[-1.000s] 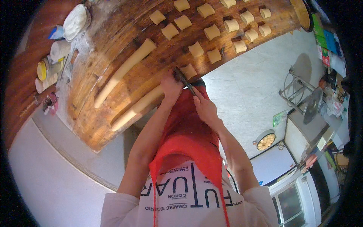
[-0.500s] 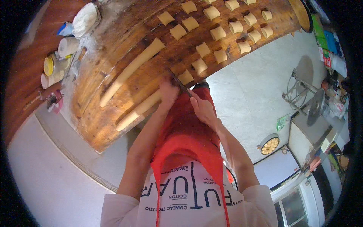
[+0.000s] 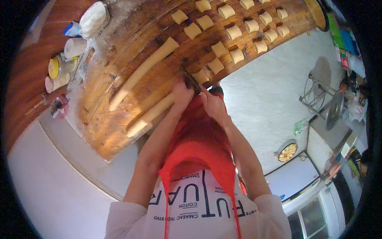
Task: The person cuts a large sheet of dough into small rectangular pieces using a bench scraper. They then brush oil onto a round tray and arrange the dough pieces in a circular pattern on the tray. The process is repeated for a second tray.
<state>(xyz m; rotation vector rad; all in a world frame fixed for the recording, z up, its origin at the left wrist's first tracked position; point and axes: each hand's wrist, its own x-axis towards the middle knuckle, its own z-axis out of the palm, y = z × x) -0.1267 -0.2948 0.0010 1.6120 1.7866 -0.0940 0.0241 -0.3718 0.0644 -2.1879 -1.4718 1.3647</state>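
In my right hand is the handle of a dark-bladed knife, held closed at the table's near edge. The blade stands across the end of a pale dough rope. My left hand curls over that rope just left of the blade, its fingertips partly hidden. Against the blade's right side lies a cut dough piece. A second, uncut dough rope rests farther back, parallel to the first. Several cut dough pieces are spread in rows to the right.
The wooden table has a bag of white flour, tubs and a yellow-lidded jar at its left. A metal-framed stool stands on the floor at right. Nearer is a round pan of dough pieces.
The view has shifted slightly, moving the table and dough a little to the right in the picture. My left hand, blurred before, is now clearer beside the knife blade.
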